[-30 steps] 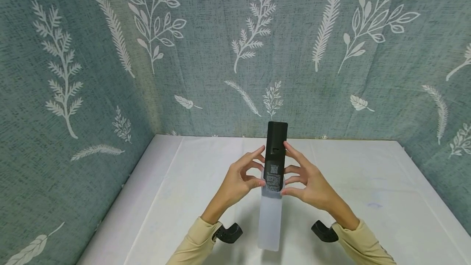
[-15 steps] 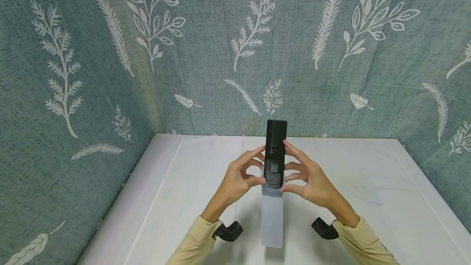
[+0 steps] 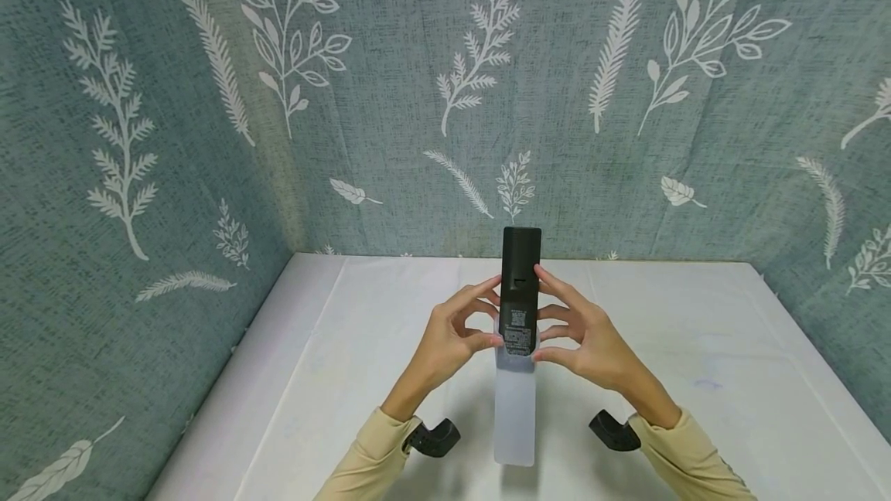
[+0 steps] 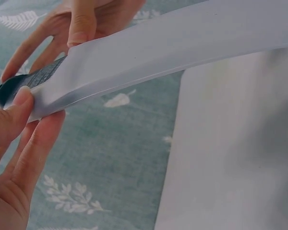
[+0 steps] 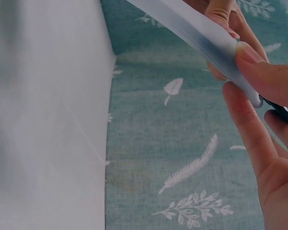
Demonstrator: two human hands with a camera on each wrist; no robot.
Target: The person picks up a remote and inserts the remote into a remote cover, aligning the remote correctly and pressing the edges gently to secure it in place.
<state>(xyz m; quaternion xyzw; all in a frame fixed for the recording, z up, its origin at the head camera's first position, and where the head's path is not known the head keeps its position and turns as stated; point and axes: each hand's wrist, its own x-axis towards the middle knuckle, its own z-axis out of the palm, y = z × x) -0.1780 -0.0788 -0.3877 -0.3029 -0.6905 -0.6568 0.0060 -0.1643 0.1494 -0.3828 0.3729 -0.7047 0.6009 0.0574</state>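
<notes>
A black remote control (image 3: 520, 261), its back with printed label facing up, is partly inside a translucent whitish sleeve cover (image 3: 515, 416). The cover's long end hangs toward the person over the table. My left hand (image 3: 452, 342) pinches the left edge at the cover's mouth, thumb near the label and fingertips along the side. On the opposite edge my right hand (image 3: 585, 339) does the same, its index finger higher up on the remote. In the left wrist view the cover (image 4: 149, 48) stretches away from both hands. The right wrist view shows a thumb (image 5: 252, 60) pressing on the cover's rim.
A white-covered table (image 3: 348, 369) lies below the hands. Green-grey fabric with white leaf prints (image 3: 390, 99) forms the back and sides. Dark wrist-worn devices (image 3: 433, 437) sit at both cuffs.
The remote has slid slightly, with its lower end a little higher in view. The cover's hanging end has shifted slightly up and to the right. Both hands keep nearly the same place.
</notes>
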